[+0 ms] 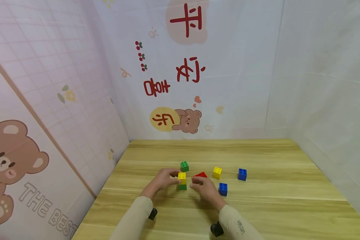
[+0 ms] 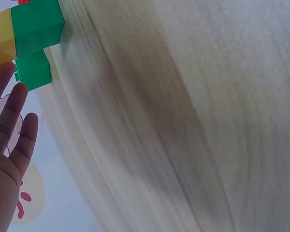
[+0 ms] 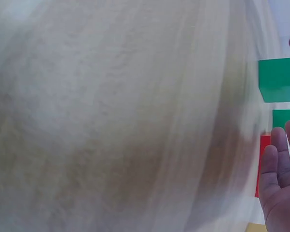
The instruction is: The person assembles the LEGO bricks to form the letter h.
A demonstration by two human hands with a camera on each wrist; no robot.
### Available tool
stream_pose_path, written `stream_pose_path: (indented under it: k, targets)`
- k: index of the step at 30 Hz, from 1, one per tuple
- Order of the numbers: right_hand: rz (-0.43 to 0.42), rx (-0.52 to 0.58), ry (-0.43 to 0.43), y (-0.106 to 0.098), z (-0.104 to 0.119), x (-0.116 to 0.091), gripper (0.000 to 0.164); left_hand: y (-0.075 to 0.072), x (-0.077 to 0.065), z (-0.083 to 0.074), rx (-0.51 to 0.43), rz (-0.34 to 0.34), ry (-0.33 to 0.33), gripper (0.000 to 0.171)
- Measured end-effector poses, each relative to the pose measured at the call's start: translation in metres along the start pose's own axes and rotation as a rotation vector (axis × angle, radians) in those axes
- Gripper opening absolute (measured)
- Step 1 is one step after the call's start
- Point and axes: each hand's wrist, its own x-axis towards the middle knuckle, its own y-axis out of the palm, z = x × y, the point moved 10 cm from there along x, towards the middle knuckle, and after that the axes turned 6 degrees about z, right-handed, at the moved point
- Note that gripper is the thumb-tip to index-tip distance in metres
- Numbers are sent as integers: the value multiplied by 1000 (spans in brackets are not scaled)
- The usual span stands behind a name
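A yellow toy building block (image 1: 182, 178) sits on a green block (image 1: 182, 187), making a short stack between the two hands. My left hand (image 1: 164, 179) is at the stack's left, thumb and forefinger beside the yellow block; whether they press on it is unclear. In the left wrist view its other fingers (image 2: 26, 140) are spread. To the right of the stack is my right hand (image 1: 206, 189), holding nothing, its fingers (image 3: 280, 154) extended in the right wrist view. A red block (image 1: 201, 174) lies just beyond the right hand, which partly hides it.
A second green block (image 1: 184, 166) stands behind the stack. Farther right are another yellow block (image 1: 217, 172) and two blue blocks, one nearer (image 1: 223, 189) and one farther right (image 1: 242, 174). The wooden table (image 1: 276, 213) meets printed cloth walls at the back and sides.
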Motion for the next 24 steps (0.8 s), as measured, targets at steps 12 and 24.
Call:
stream_pose_path:
  k: [12, 24]
  targets:
    - [-42, -15, 4, -22, 17, -2, 46, -6, -2, 7, -10, -4, -26, 62]
    - [-150, 9, -37, -67, 26, -8, 41, -19, 0, 2, -24, -26, -35, 62]
